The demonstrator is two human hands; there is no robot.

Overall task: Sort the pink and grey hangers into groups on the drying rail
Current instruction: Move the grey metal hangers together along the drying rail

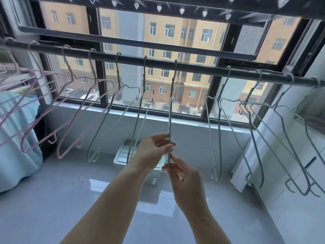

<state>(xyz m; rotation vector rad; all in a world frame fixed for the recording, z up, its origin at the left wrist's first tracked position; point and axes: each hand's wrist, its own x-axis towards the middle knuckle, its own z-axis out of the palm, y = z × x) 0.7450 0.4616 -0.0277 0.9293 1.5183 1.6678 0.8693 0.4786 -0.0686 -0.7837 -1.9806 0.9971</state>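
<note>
A dark drying rail (158, 62) runs across the window from upper left to right. Several pink hangers (70, 110) hang on its left part. Several grey hangers hang from the middle to the right end (226, 124). One grey hanger (170, 110) hangs edge-on in the middle, its hook over the rail. My left hand (154, 148) pinches its lower wire from the left. My right hand (177, 171) grips the same wire just below, at its bottom end.
A white plastic bin (121, 155) stands on the grey tiled floor below the window sill. Light blue fabric (15, 138) bulks at the left. A white appliance (281, 155) stands at the right. A second rack with clips (175, 7) hangs overhead.
</note>
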